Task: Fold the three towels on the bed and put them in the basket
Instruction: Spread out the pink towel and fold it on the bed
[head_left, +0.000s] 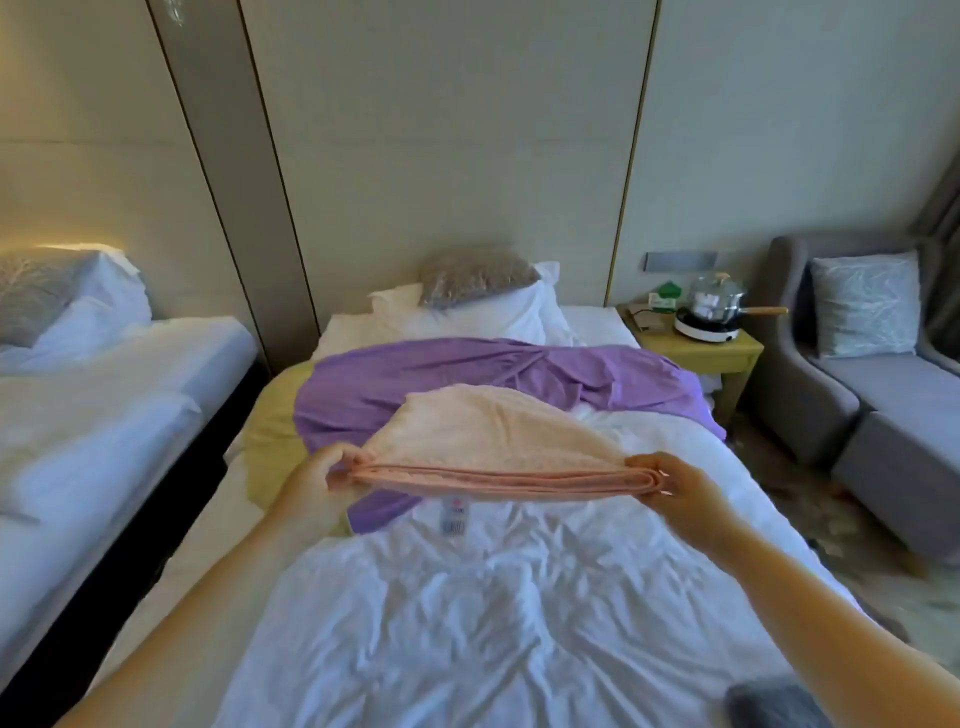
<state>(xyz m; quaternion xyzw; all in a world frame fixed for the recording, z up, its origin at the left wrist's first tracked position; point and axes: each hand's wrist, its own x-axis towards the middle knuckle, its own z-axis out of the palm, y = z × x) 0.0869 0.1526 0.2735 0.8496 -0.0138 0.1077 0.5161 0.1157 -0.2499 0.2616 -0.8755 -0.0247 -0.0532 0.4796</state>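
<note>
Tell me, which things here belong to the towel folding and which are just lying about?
For the job: pink towel, gripped by left hand and right hand; purple towel; yellow towel; bed beneath them.
Just lying about: pillows; pot on the side table; grey sofa; second bed.

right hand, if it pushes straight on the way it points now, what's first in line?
The right hand holds the pink towel by its end, so that towel is first. Past it, probably the purple towel spread on the bed; depth is unclear.
</note>
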